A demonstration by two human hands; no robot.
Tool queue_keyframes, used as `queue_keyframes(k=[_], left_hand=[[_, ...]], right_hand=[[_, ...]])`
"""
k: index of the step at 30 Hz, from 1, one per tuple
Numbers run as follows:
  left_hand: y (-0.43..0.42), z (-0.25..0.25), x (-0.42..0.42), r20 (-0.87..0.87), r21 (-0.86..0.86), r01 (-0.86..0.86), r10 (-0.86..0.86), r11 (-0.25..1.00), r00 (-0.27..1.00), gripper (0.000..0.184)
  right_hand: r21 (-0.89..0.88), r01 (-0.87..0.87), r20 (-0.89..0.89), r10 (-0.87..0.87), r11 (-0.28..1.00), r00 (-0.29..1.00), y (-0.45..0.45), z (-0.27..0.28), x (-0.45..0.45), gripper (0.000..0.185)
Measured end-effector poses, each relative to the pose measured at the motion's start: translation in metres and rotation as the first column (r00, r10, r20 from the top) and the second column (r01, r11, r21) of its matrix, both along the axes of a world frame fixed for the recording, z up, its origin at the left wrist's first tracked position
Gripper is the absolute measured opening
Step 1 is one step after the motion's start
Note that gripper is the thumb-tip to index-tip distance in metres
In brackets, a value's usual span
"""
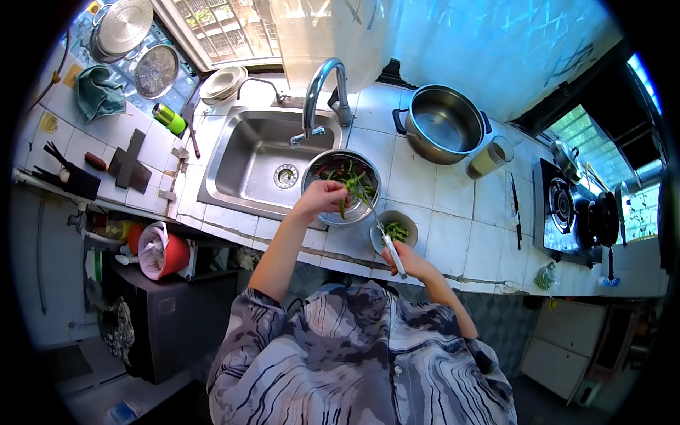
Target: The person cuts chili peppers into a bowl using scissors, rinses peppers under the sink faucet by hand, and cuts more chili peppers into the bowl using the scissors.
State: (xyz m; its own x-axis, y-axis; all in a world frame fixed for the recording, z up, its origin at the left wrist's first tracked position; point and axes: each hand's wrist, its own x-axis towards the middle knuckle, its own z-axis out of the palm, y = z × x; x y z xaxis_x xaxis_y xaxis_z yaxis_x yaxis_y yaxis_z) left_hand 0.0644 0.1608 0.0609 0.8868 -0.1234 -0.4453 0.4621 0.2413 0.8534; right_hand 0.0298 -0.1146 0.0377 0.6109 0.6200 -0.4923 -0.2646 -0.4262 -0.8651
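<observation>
My left hand is closed in a pinch on a green chili pepper, above the metal colander. More long green peppers, with some dark reddish bits, lie in the colander. My right hand is wrapped around the white handle of a small knife. Its thin blade points up and left, toward the colander's right rim. Beneath the knife stands a pale bowl holding cut green pieces. The pepper is partly hidden by my fingers.
A steel sink with a tall faucet lies left of the colander. Behind the bowl stand a large pot and a glass jar. A gas stove is at the right; a cleaver lies at the left.
</observation>
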Motion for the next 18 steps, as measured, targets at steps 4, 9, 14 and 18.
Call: queue_keyframes(k=[4, 9, 14, 18], left_hand=[[-0.002, -0.005, -0.031, -0.083, -0.055, -0.014, 0.01, 0.998, 0.997, 0.018], [-0.001, -0.014, -0.055, -0.133, -0.14, -0.14, 0.121, 0.98, 0.984, 0.017], [-0.001, -0.016, -0.065, -0.151, -0.135, -0.189, 0.168, 0.973, 0.974, 0.018], [0.0, -0.02, -0.067, -0.161, -0.1, -0.19, 0.173, 0.977, 0.972, 0.019]], right_hand=[[-0.056, -0.079, -0.152, 0.07, 0.995, 0.986, 0.023, 0.03, 0.015, 0.043], [-0.103, -0.267, -0.041, 0.264, 0.958, 0.964, 0.033, 0.01, 0.02, 0.05], [-0.095, -0.265, 0.086, 0.273, 0.96, 0.958, 0.041, -0.001, 0.018, 0.031], [-0.092, -0.236, 0.028, 0.24, 0.967, 0.97, 0.047, 0.014, 0.02, 0.034]])
